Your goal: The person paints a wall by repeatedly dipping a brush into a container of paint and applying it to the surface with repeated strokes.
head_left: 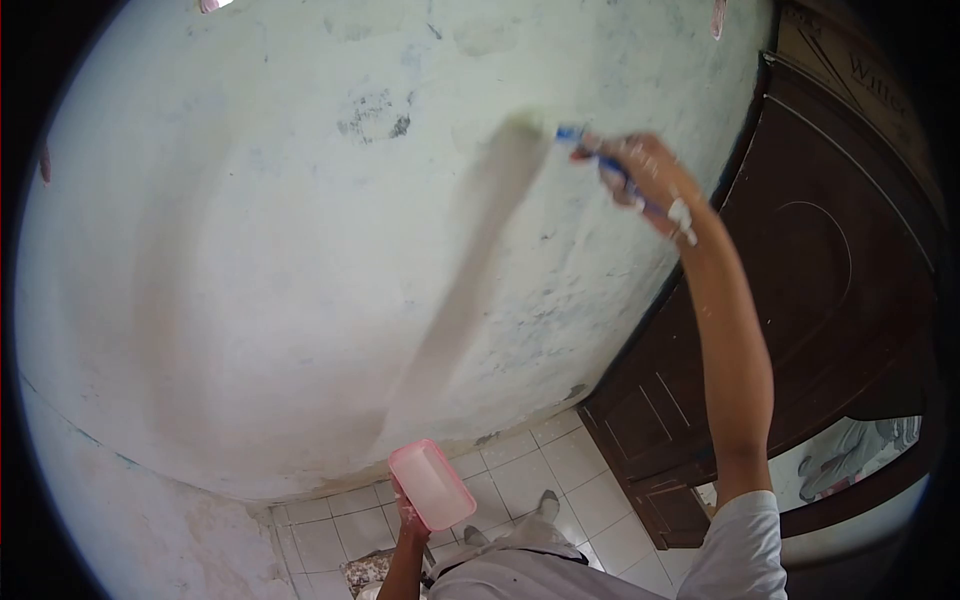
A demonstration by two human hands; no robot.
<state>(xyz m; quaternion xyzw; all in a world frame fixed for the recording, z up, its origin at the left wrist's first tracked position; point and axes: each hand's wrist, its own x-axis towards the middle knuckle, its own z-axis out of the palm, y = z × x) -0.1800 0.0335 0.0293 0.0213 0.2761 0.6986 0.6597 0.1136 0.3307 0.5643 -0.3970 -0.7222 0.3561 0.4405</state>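
Raised in front of the wall, my right hand is closed around a paintbrush with blue on it. The brush head is close to the wall, slightly blurred. White smears mark the back of this hand and the wrist. Low down near my body, my left hand grips a pink rectangular tub by its side. Inside the tub is a white, paint-like content. The wall is whitish green with several grey and bluish patches, and my arm's shadow falls across it.
A dark brown wooden cabinet with a mirror stands against the right end of the wall. White floor tiles lie below, around my feet. Beside my left forearm is a mottled brown-and-white object.
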